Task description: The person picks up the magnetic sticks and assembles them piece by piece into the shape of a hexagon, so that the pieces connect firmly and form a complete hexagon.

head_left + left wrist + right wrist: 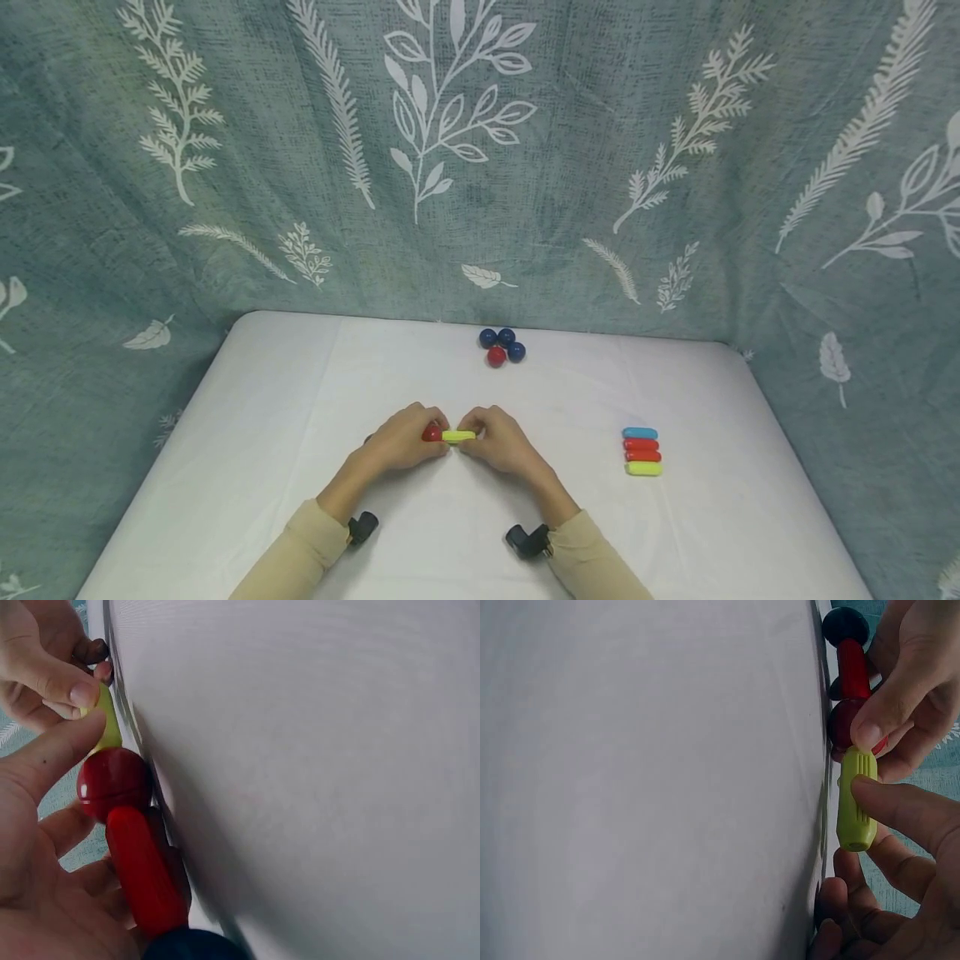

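Above the middle of the table, my left hand [403, 439] holds a red ball [115, 782] between thumb and fingers. From that ball a red stick [146, 874] runs to a dark blue ball [193, 946], seen in both wrist views. My right hand [501, 439] pinches a yellow-green ribbed stick [856, 823] with thumb and finger. One end of this stick meets the red ball; my left thumb partly covers the joint. In the head view, the left hand hides most of the red stick and blue ball.
Several dark blue balls [488, 338] and one red ball [497, 357] sit grouped at the back of the white table [300, 375]. At the right lie a blue stick [640, 433], two red sticks [642, 445] and a yellow-green stick [643, 469], side by side.
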`<state>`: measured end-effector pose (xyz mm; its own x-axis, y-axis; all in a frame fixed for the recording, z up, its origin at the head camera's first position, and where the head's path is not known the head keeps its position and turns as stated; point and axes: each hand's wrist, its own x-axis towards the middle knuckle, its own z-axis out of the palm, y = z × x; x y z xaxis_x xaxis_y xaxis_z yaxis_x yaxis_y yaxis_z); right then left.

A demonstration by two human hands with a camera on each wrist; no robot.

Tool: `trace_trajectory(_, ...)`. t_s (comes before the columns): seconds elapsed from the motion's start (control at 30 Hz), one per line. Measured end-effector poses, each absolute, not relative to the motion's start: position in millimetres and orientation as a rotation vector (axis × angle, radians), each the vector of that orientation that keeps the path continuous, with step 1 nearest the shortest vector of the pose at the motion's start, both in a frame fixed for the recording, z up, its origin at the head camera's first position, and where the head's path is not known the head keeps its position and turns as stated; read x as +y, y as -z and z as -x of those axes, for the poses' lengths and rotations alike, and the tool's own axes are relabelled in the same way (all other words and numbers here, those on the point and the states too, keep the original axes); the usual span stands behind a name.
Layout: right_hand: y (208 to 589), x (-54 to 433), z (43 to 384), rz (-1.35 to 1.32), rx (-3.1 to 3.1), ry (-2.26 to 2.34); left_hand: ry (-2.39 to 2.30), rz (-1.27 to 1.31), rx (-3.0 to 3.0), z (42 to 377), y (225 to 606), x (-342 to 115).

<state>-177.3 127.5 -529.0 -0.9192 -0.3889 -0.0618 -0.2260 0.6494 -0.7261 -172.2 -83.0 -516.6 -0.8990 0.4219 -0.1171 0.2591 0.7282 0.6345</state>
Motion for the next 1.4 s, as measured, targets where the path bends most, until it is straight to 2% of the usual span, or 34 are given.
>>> trace_trajectory(0.57,527.0,138.8,186.3,0.420,2.672,1.173,-0.926,-0.536,2.694,173.3,517.0,-81.1)
trace_trajectory(0.93,525.8,178.2,237.9,0.036,2.845,1.409,-0.934,-0.488,2.673,175.4,518.2,-82.0)
trace_trajectory(1.17,534.6,187.7,267.0,-0.279,2.733,1.674,-0.937,-0.474,2.672,175.4,518.9,-82.3)
trace_trajectory(1.4,538.2,183.6,279.9,-0.303,2.795,1.576,-0.945,-0.487,2.667,174.5,518.1,-82.6)
